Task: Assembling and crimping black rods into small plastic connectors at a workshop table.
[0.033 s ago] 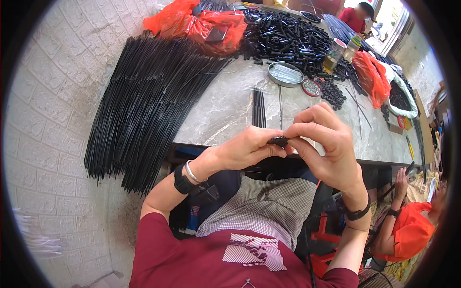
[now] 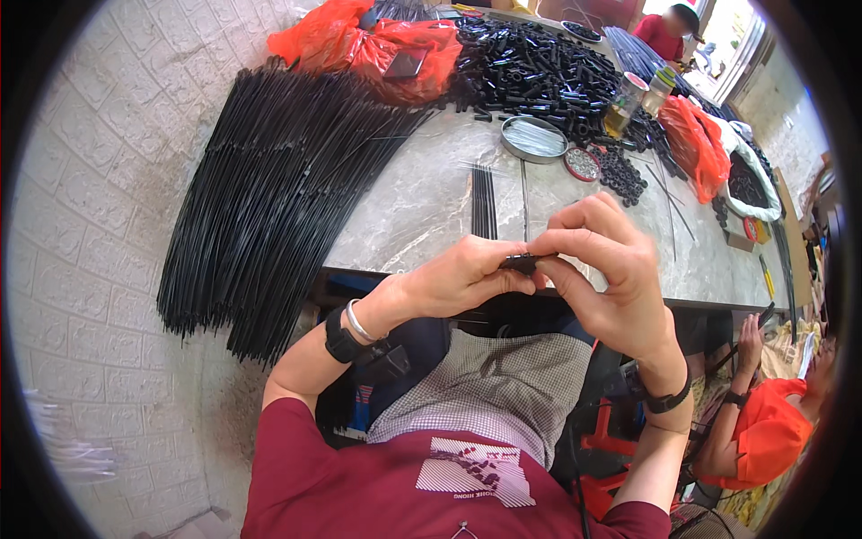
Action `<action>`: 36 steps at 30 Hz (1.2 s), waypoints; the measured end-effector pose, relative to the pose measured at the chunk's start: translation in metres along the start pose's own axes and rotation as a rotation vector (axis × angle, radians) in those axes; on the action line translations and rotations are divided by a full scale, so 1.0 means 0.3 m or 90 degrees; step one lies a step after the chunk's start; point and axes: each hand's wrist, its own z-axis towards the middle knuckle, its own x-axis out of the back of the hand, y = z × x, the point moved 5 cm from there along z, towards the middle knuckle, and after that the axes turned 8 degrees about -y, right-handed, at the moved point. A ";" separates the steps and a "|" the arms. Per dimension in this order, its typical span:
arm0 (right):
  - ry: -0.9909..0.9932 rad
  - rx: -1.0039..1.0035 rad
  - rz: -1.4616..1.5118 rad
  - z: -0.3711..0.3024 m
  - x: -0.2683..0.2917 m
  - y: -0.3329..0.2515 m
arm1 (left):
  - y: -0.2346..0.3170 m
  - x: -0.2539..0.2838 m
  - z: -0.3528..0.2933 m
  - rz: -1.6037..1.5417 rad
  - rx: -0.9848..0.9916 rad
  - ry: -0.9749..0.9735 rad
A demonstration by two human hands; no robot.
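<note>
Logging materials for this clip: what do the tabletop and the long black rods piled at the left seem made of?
Tabletop: probably polished stone or a marble look-alike, grey-veined and glossy. Long black rods: likely thin metal, coated or painted black, given their straight, wire-thin shape; plastic cannot be ruled out.

We note left hand (image 2: pixel 458 274) and right hand (image 2: pixel 611 269) meet on a small part (image 2: pixel 519 263) at table (image 2: pixel 404 225) edge. Rod bundle (image 2: pixel 269 189) lies left of hands; short rods (image 2: pixel 483 202) just behind; round tin (image 2: pixel 533 139) and parts heap (image 2: pixel 530 67) farther behind; bags (image 2: pixel 359 40) behind-left.
</note>
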 end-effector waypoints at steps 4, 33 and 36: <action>0.047 0.019 -0.018 0.012 -0.036 -0.028 | -0.024 0.005 -0.010 0.047 -0.011 0.022; -0.146 -0.281 -0.060 -0.312 -0.184 0.280 | -0.117 -0.204 -0.050 0.528 -0.106 -0.050; -0.126 -0.218 0.059 -0.327 -0.321 0.304 | -0.034 -0.227 -0.010 0.484 -0.167 0.030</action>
